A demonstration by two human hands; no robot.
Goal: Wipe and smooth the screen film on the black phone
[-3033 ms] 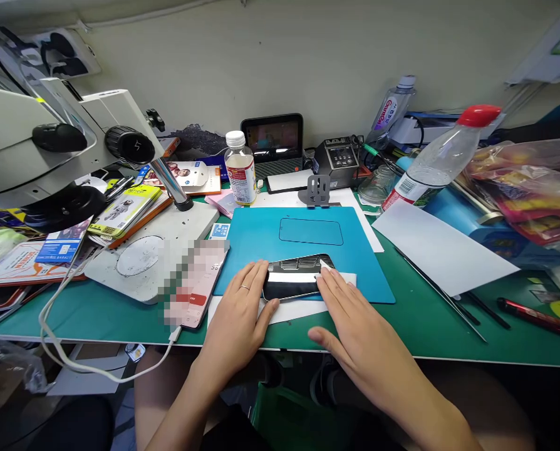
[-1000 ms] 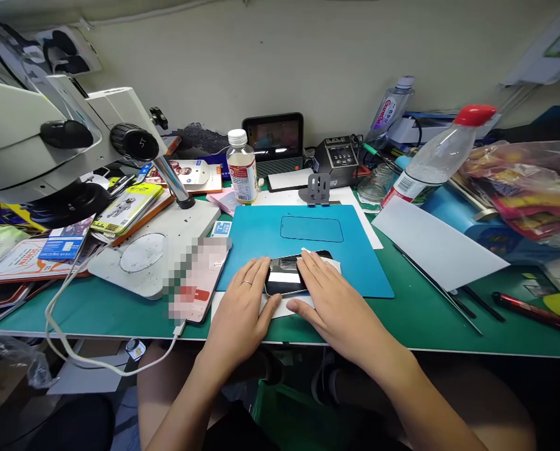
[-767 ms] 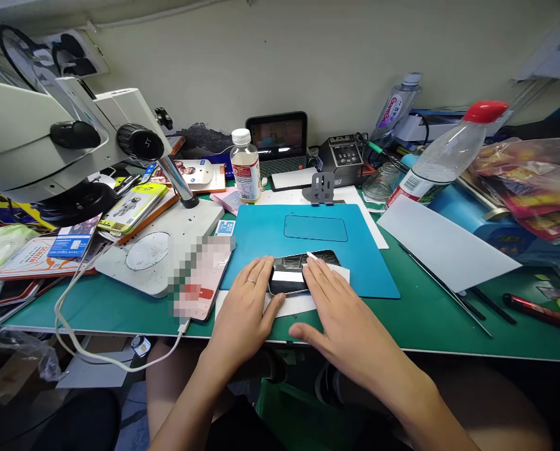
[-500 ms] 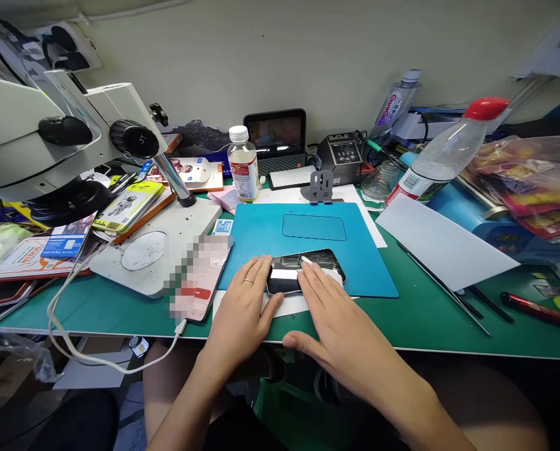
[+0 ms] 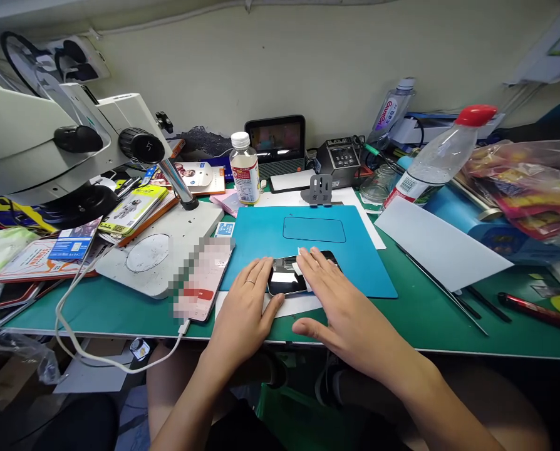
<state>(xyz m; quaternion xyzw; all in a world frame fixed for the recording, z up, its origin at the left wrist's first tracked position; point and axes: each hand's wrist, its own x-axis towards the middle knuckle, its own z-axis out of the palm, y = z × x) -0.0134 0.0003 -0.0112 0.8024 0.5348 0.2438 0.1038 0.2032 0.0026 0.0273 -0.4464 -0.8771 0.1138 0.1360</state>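
Observation:
A phone (image 5: 284,283) with a dark, glossy, reflecting face lies on the near part of a blue mat (image 5: 252,232). My left hand (image 5: 246,300) rests along the phone's left end, fingers stretched out together and thumb apart. Over the phone's right half lies my right hand (image 5: 341,304), flat, with its fingers extended and thumb out to the side. A small white piece (image 5: 297,269), perhaps a wipe or paper, shows beneath the right fingertips; the rest of it is hidden. A phone outline (image 5: 314,230) is drawn on the mat above.
Left of the mat, a second phone (image 5: 207,275) is plugged into a white cable (image 5: 120,369), near a microscope (image 5: 139,144). A drink bottle (image 5: 245,172) stands behind the mat. To the right are a white sheet (image 5: 442,244), tweezers (image 5: 442,288) and a red-capped bottle (image 5: 435,163).
My right hand has shifted slightly right across the phone, with the white piece under its fingers. More of the dark screen shows between my hands. My left hand stays at the phone's left end.

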